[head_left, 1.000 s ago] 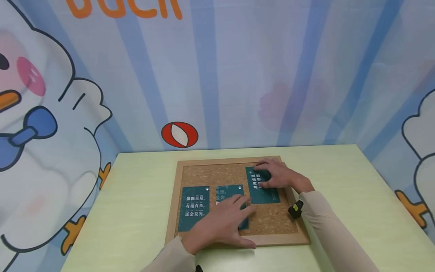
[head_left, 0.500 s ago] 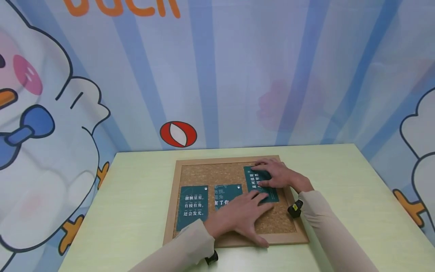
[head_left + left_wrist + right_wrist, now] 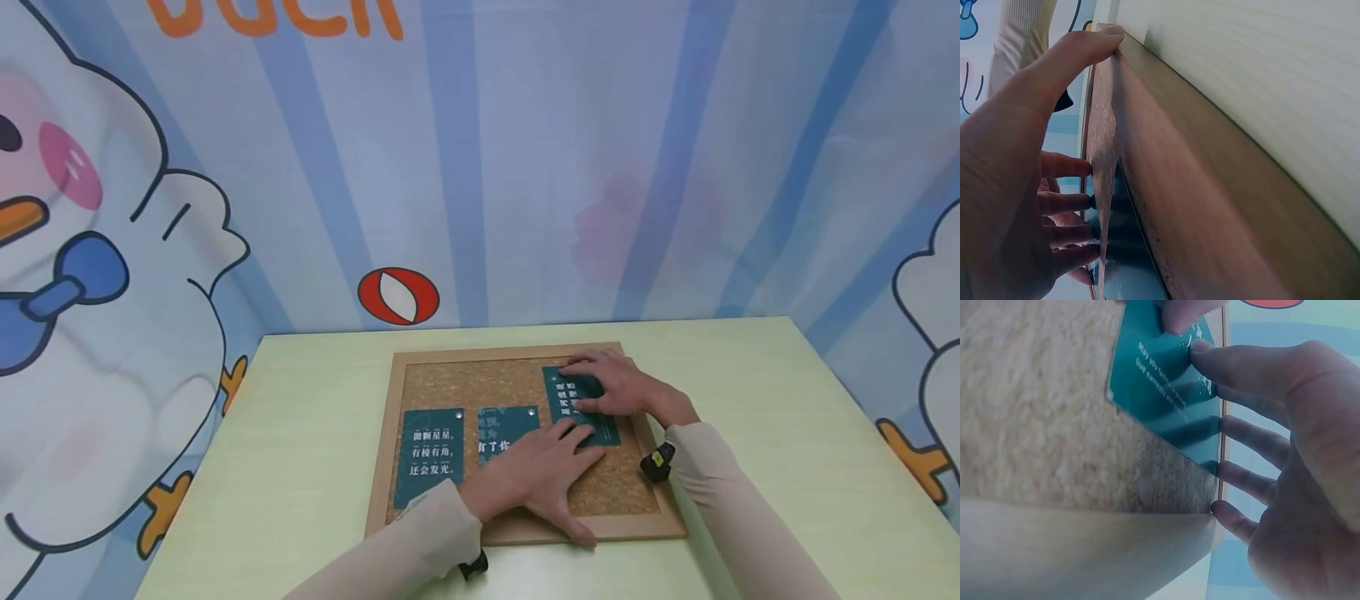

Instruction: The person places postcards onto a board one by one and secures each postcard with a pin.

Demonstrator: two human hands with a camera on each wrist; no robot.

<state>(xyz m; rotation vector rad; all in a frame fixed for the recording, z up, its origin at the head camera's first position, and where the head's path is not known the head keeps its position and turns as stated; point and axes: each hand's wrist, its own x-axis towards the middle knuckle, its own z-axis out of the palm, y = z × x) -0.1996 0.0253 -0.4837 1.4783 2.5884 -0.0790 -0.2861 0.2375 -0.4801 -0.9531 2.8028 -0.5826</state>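
A dark green card [image 3: 555, 392] with white print lies turned sideways at the right of a wood-framed cork board [image 3: 450, 379]. My right hand [image 3: 618, 385] rests over its right side with fingers spread; in the right wrist view, thumb and fingertips touch the card [image 3: 1154, 394]. My left hand [image 3: 536, 473] reaches over the middle green card [image 3: 498, 425], hiding its lower part. Its fingertips lie at the sideways card's near edge, while the thumb is at the board's front frame. In the left wrist view that hand [image 3: 1016, 162] is spread, fingers extended.
Another green card [image 3: 431, 450] with white characters is on the board's left, with a small pale pin [image 3: 459, 415] at its upper right corner. A similar pin [image 3: 532, 412] marks the middle card. The board lies on a pale table [image 3: 315, 450] before a cartoon-printed backdrop [image 3: 525, 167].
My left hand has moved right and slightly away from me, from over the middle card to the sideways card's near edge. My right hand has stayed on that card.
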